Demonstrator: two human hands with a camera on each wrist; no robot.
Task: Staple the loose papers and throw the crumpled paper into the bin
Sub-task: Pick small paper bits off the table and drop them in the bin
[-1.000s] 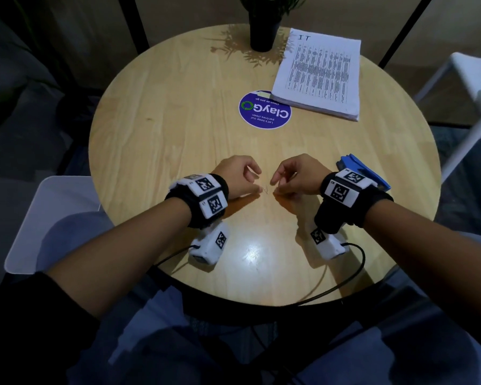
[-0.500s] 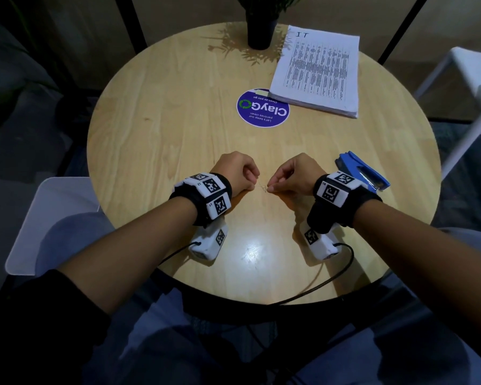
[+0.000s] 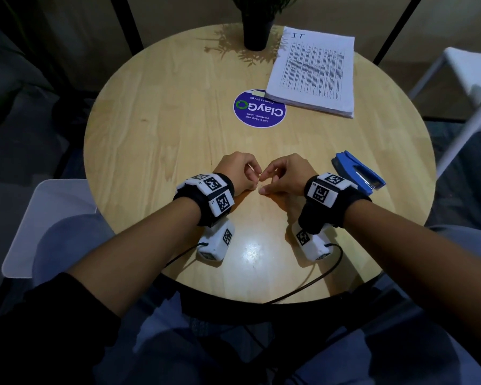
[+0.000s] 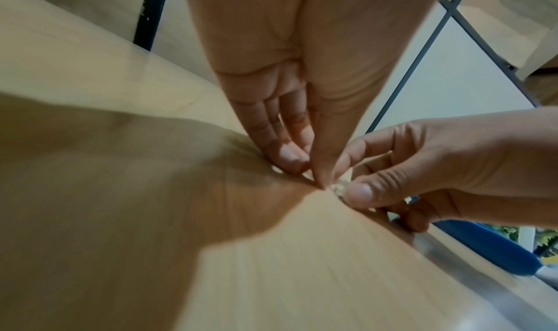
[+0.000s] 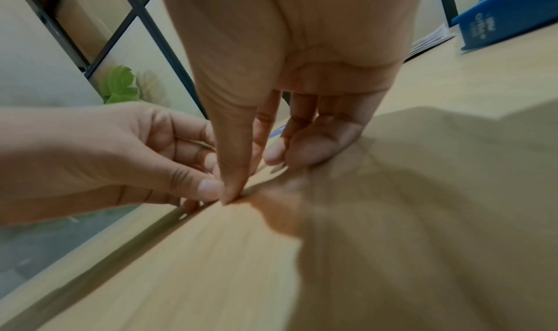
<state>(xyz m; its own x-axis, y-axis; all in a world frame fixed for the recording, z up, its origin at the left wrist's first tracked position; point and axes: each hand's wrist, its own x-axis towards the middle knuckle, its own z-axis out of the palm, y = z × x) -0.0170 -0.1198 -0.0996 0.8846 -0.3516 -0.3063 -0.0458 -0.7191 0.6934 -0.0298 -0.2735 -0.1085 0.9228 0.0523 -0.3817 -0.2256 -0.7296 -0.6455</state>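
Note:
Both hands meet at the near middle of the round wooden table. My left hand and right hand have curled fingers, and their thumb and finger tips pinch a tiny metallic piece that looks like a strip of staples, right at the tabletop. A blue stapler lies hinged open just right of my right wrist, with its metal rail showing. The stack of printed papers lies at the far right of the table, out of reach of both hands. No crumpled paper or bin is in view.
A dark plant pot stands at the far edge, beside the papers. A round blue sticker sits flat on the table between the papers and my hands. White chairs stand at the left and the right.
Both hands stay at the same spot. Their fingertips have drawn a little closer together over the small metallic piece.

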